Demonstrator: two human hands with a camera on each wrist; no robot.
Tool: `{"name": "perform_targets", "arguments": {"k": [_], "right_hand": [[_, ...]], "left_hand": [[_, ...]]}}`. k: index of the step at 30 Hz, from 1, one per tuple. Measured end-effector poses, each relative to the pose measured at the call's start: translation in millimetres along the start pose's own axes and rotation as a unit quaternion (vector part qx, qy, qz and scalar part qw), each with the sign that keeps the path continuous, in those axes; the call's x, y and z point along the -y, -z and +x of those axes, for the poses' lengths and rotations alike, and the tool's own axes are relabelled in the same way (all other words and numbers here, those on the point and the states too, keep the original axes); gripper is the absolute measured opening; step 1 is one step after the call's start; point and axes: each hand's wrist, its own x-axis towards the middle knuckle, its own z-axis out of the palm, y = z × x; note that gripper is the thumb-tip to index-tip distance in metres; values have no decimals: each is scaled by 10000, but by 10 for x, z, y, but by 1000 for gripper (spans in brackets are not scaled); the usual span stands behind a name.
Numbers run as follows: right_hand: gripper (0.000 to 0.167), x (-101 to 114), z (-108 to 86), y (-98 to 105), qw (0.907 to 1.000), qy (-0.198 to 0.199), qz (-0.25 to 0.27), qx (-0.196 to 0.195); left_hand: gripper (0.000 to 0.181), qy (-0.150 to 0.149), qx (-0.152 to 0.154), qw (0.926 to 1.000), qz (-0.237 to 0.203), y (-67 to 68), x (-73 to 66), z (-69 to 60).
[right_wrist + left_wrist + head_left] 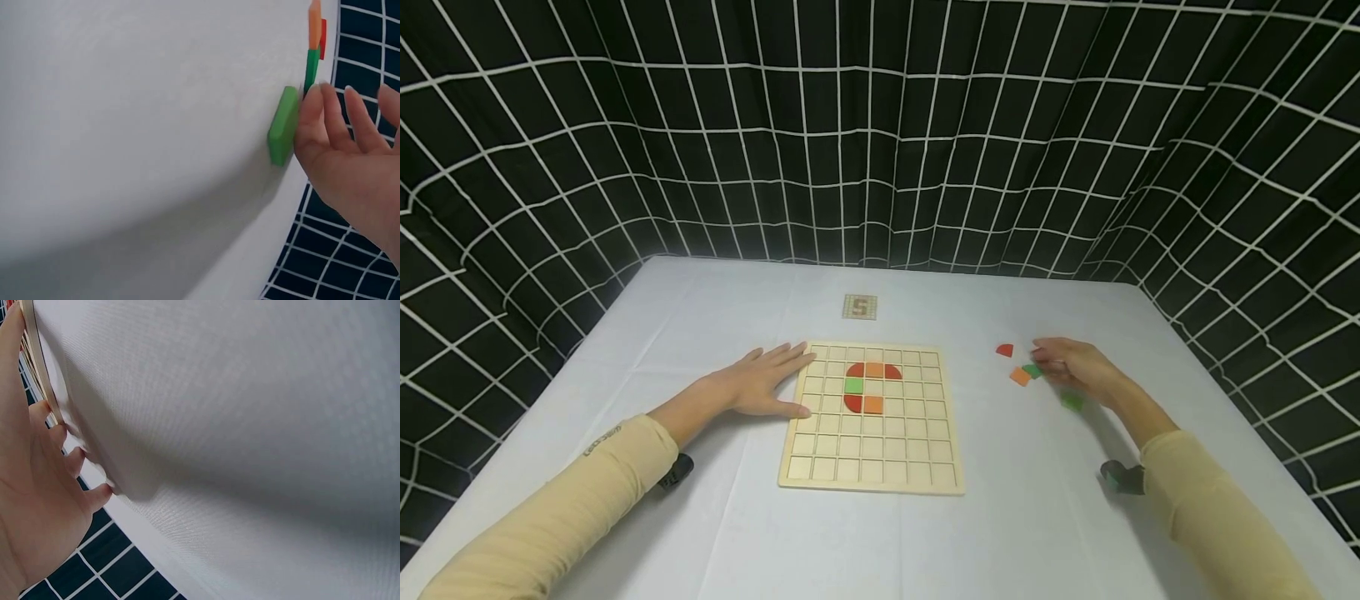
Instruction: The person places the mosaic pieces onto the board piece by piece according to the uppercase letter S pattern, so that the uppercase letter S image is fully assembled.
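"Where to look first?"
"At the right hand [1078, 364] — fingers bent beside the dark green piece [1032, 372] on the bench [1022, 517]. Impossible to tell whether pinching anything."
"And the left hand [763, 383]?"
"Fingers spread, resting at the left edge of the gridded board [917, 450], grasping nothing. Handy for steadying; press lightly to avoid sliding it."
"Best way to lift a piece, then?"
"Probably by opposite edges, between thumb and forefinger. Mind the orange piece [1020, 377], apparently touching the dark green one, and the red piece [1005, 350] just beyond. Avoid knocking the light green piece [283, 128] near the thumb."
"And for placing?"
"Check against the small card [860, 307] behind the board first — then turn the piece square before lowering it into a cell."
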Motion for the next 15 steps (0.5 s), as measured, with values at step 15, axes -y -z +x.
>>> {"name": "perform_targets", "arguments": {"k": [15], "right_hand": [[50, -128, -96, -89, 9898, 539, -1290, -278]], "left_hand": [[100, 44, 60, 10000, 18, 13, -15, -4]]}}
